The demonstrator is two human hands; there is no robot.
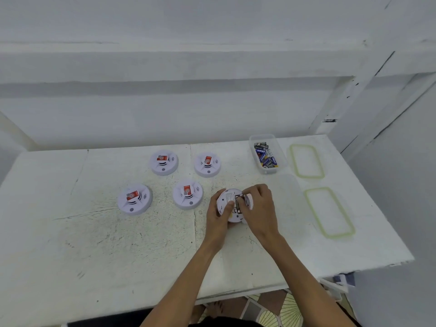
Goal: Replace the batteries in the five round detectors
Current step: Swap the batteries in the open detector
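Detector in hand (227, 200): back side up, right of the table's centre and well in from every edge. Its middle compartment is open. What lies inside is too small to tell.
Left hand (218, 217): curled round the left rim, with the thumb laid across the back.
Right hand (258, 208): fingers bent over the compartment with the tips at its opening. I cannot tell if they pinch anything.
Others: four, face up with red labels, in two rows left of the hands. These are the far-left detector (164, 162), far-right detector (207, 164), near-left detector (135, 199) and near-right detector (187, 194). The last sits just beside the left hand but apart from it.
Box (269, 170): clear, far right, close to the far edge, with loose batteries (266, 156) inside.
Lids: two with green rims, lying flat along the right edge. The far lid (293, 161) is beside the box, and the near lid (315, 213) is right of the hands.
Table (94, 244): white and scuffed, against the wall on its far side.
Open room: a wide bare stretch at near left, and a narrower strip between the hands and the near edge.
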